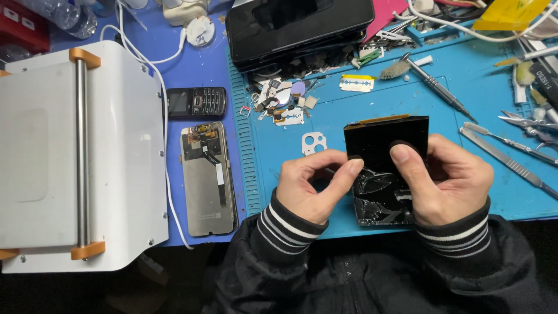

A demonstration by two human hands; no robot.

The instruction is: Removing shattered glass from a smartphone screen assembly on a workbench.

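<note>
Black and glossy, a broken phone screen panel [385, 168] sits between both hands over the near edge of a blue work mat [372, 110], its far part flat and dark with a thin copper-coloured strip along the top, its near part cracked and shining. On the panel's left edge, the left hand [311, 183] pinches with thumb and forefinger closed together, the other fingers curled under. From the right, the right hand [444, 180] grips the panel, thumb pressed flat on its front face and fingers wrapped behind. Striped cuffs of a dark jacket cover both wrists. Left of the mat, on the blue table, lies a bare phone display assembly [208, 177] face down, with a small black keypad phone [196, 102] just beyond it and a white machine with orange-capped roller [81, 154] further left. Tweezers and scalpel-like tools [511, 154] lie to the right; a razor blade [357, 83] and small parts are scattered at the far side.
</note>
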